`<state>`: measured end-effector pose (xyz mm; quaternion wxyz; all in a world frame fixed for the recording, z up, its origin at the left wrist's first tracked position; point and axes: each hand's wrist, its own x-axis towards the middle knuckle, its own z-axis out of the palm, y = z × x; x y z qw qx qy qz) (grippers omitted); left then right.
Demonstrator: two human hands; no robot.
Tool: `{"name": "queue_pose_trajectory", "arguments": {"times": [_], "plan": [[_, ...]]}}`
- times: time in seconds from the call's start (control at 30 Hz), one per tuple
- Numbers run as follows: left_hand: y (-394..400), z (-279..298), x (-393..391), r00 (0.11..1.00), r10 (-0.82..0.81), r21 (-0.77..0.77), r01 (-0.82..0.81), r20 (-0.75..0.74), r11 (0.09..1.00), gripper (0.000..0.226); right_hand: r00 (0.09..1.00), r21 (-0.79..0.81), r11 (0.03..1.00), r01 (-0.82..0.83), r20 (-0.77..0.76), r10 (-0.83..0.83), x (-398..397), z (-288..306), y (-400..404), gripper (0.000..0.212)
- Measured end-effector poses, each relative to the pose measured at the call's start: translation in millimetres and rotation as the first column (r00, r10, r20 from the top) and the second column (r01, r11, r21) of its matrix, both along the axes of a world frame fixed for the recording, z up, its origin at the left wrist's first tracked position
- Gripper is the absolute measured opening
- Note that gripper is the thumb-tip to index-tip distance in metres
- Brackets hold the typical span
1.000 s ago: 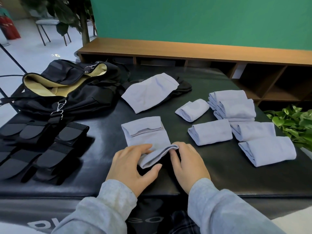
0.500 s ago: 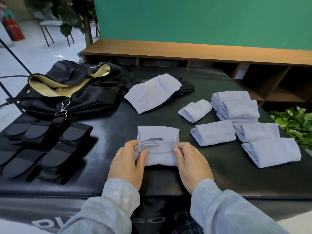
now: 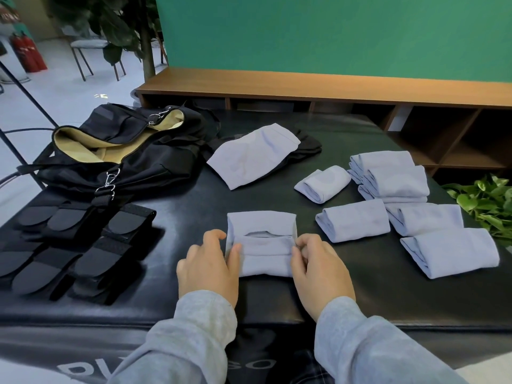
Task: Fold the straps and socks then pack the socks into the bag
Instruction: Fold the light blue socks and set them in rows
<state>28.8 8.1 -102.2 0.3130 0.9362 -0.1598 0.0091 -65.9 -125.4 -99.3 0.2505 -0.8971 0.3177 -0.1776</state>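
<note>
Sock in hand: you are working on a pale lavender folded fabric sock [image 3: 261,245], which is lying flat on the black padded table [image 3: 194,206] near its front edge, directly ahead of you.
Left hand: your left hand [image 3: 209,266] is pinching the sock's left edge, thumb lying on top of the fabric and fingers curling at its side.
Right hand: your right hand [image 3: 318,266] is gripping the sock's right edge, fingers curling in against the fold (the fingertips themselves are tucked out of sight).
Fold: a lower flap is lying across the sock's middle, with a small dark gap showing just above it.
Finished socks: a group of folded lavender socks [image 3: 448,250] is sitting to your right on the table, some touching, two or more stacked at the far end [image 3: 388,173].
Unfolded sock: a larger flat lavender sock [image 3: 252,155] is lying farther back at centre, resting partly on a dark piece of cloth [image 3: 309,146].
Bag: the black fabric bag with a tan lining [image 3: 116,151] is lying open at the far left of the table, well apart from your hands.
Straps: the black folded straps with rounded tabs [image 3: 69,245] are lying in rows at your left, just in front of the bag.
Surroundings: a wooden shelf unit [image 3: 332,90] is standing behind the table, and a green leafy plant [image 3: 487,200] is showing at the right edge.
</note>
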Motion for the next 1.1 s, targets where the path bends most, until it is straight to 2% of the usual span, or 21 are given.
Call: {"name": "queue_pose_trajectory", "arguments": {"times": [0.07,0.13,0.17,0.2,0.3,0.33,0.43,0.6,0.7,0.77,0.9,1.03,1.1], "plan": [[2,0,0,0.991,-0.085,0.019,0.084,0.107,0.996,0.008,1.0,-0.039,0.999,0.005,0.006,-0.004,0,-1,1,0.006],[5,-10,4,0.947,-0.204,0.001,0.21,0.249,0.978,0.038,0.998,-0.171,0.985,-0.03,0.047,0.038,0,-4,1,0.013],[6,-15,5,0.914,-0.261,-0.005,0.276,0.311,0.961,0.047,0.993,-0.238,0.97,-0.045,0.093,0.069,1,-7,0,0.022],[7,-19,6,0.885,-0.301,-0.011,0.326,0.355,0.945,0.045,0.985,-0.281,0.958,-0.06,0.14,0.103,1,-10,-2,0.028],[6,-13,0,0.863,-0.362,-0.042,0.401,0.352,0.915,0.019,0.962,-0.3,0.948,-0.109,0.21,0.177,1,-13,-2,0.016],[5,-13,-1,0.859,-0.364,-0.039,0.403,0.36,0.914,0.015,0.957,-0.282,0.95,-0.137,0.21,0.201,0,-11,-1,0.017],[3,-14,-1,0.856,-0.377,-0.005,0.405,0.354,0.914,0.024,0.949,-0.28,0.933,-0.224,0.153,0.274,-3,-7,2,0.028],[2,-17,1,0.866,-0.38,0.018,0.396,0.324,0.918,0.037,0.953,-0.248,0.933,-0.259,0.09,0.289,-1,-7,2,0.046],[3,-20,3,0.874,-0.356,-0.003,0.379,0.331,0.926,0.04,0.967,-0.217,0.945,-0.244,0.024,0.255,1,-9,2,0.05],[2,-22,4,0.88,-0.33,-0.022,0.358,0.342,0.933,0.037,0.977,-0.232,0.953,-0.196,0.034,0.209,3,-12,2,0.043],[1,-22,3,0.892,-0.281,-0.09,0.332,0.355,0.939,0.02,0.986,-0.23,0.964,-0.133,0.065,0.151,4,-13,1,0.022],[6,-18,0,0.901,-0.269,-0.26,0.365,0.341,0.894,0.006,0.963,-0.154,0.98,-0.126,0.217,0.158,-2,-9,1,0.029],[9,-14,-4,0.93,-0.251,-0.375,0.34,0.268,0.862,0.007,0.95,-0.087,0.984,-0.157,0.26,0.174,-6,-7,2,0.028]]}}
